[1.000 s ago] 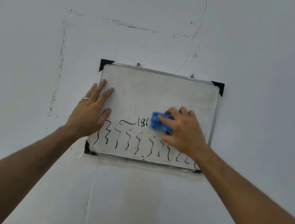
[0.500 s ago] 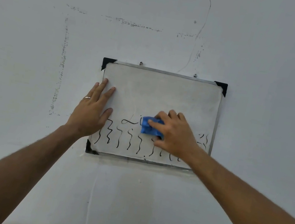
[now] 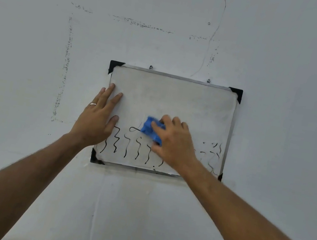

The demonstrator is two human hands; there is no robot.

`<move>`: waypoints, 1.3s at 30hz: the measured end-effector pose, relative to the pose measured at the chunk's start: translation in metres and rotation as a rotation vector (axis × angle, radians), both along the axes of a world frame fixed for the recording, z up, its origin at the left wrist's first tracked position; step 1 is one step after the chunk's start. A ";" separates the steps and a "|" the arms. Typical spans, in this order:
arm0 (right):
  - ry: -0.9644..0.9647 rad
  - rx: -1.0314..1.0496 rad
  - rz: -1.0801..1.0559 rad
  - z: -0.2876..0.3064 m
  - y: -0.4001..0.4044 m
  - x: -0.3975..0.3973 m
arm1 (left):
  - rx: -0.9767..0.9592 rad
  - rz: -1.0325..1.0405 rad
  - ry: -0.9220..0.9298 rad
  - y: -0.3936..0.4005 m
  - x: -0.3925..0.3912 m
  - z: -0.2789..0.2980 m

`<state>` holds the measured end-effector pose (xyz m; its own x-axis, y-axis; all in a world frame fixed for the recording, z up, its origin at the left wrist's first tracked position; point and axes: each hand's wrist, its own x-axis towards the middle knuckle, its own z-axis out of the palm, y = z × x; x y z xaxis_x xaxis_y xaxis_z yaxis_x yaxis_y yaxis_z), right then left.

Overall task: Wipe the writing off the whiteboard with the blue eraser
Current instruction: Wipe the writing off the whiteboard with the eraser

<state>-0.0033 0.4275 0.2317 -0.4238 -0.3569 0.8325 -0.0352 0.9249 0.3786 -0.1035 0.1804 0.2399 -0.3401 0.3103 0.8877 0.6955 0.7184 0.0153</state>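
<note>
A small whiteboard (image 3: 177,102) with a metal frame and black corner caps hangs on a pale wall. Black squiggly lines (image 3: 126,143) run along its lower part, with fainter broken marks at the lower right. My right hand (image 3: 175,141) grips the blue eraser (image 3: 149,130) and presses it against the board just right of a loop of writing in the middle row. My left hand (image 3: 96,120), a ring on one finger, lies flat with straight fingers on the board's left edge.
The wall (image 3: 38,57) around the board carries a faint dotted rectangular outline and a thin crack (image 3: 213,34) above the board. Two small hooks (image 3: 151,67) hold the board at its top edge.
My right hand has slid the eraser leftward along the middle row, and the letters to the right of the loop are gone. Broken marks now show at the lower right. My left hand stayed put.
</note>
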 end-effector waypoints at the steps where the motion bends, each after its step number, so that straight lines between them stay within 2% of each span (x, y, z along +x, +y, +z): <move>1: -0.021 0.107 0.015 -0.003 0.003 0.000 | -0.008 0.000 0.002 -0.002 0.000 0.000; 3: -0.017 0.139 0.002 0.019 0.012 0.003 | -0.033 0.002 0.007 -0.006 -0.001 0.001; 6: 0.059 -0.165 -0.016 0.035 0.006 0.002 | -0.053 0.004 0.007 -0.009 -0.002 0.002; 7: 0.043 -0.153 -0.009 0.028 -0.002 0.000 | -0.049 0.003 0.009 -0.009 -0.001 0.002; 10: -0.056 0.199 0.031 0.009 -0.004 -0.004 | -0.052 0.002 0.016 -0.009 -0.001 0.001; 11: -0.063 0.226 0.020 0.020 0.001 -0.002 | -0.057 0.002 0.018 -0.009 -0.001 0.001; 13: 0.030 0.056 -0.002 0.043 0.004 -0.003 | -0.065 0.006 0.019 -0.011 -0.003 0.002; 15: 0.040 -0.147 0.002 0.039 -0.007 -0.003 | -0.056 0.003 0.023 -0.010 -0.004 0.001; 16: 0.011 -0.098 0.022 0.029 -0.016 -0.005 | -0.045 -0.002 0.025 -0.009 -0.004 0.000; 18: -0.066 0.160 0.060 0.007 -0.017 -0.010 | -0.031 -0.008 0.020 -0.008 -0.004 0.000; 19: -0.100 0.227 0.048 0.011 -0.013 -0.007 | -0.033 -0.012 0.020 -0.009 -0.004 0.000; 20: -0.081 0.206 0.037 0.021 -0.009 -0.007 | -0.035 -0.014 0.020 -0.010 -0.004 0.000; 23: 0.027 -0.132 0.023 0.033 -0.016 -0.008 | -0.035 -0.006 0.018 -0.013 -0.005 0.002; 24: 0.015 -0.140 0.025 0.024 -0.025 -0.009 | -0.034 -0.002 0.016 -0.013 -0.006 0.002; 27: -0.065 0.158 0.082 -0.001 -0.028 -0.012 | -0.037 0.004 0.023 -0.015 -0.006 0.003; 28: -0.071 0.171 0.069 0.009 -0.024 -0.010 | -0.037 0.005 0.024 -0.016 -0.007 0.003; 31: 0.035 -0.101 0.032 0.036 -0.028 -0.012 | -0.037 0.013 0.024 -0.016 -0.008 0.003; 32: 0.028 -0.128 0.033 0.031 -0.035 -0.012 | -0.033 0.013 0.026 -0.016 -0.008 0.003; 35: -0.032 0.187 0.089 -0.004 -0.042 -0.017 | -0.044 0.006 0.039 -0.018 -0.010 0.002; 36: -0.060 0.227 0.086 0.000 -0.037 -0.015 | -0.054 0.008 0.045 -0.019 -0.010 0.001; 37: -0.048 0.183 0.078 0.010 -0.033 -0.015 | -0.061 0.009 0.049 -0.019 -0.010 0.001; 39: 0.030 -0.050 0.057 0.024 -0.033 -0.017 | -0.061 0.006 0.048 -0.019 -0.011 0.001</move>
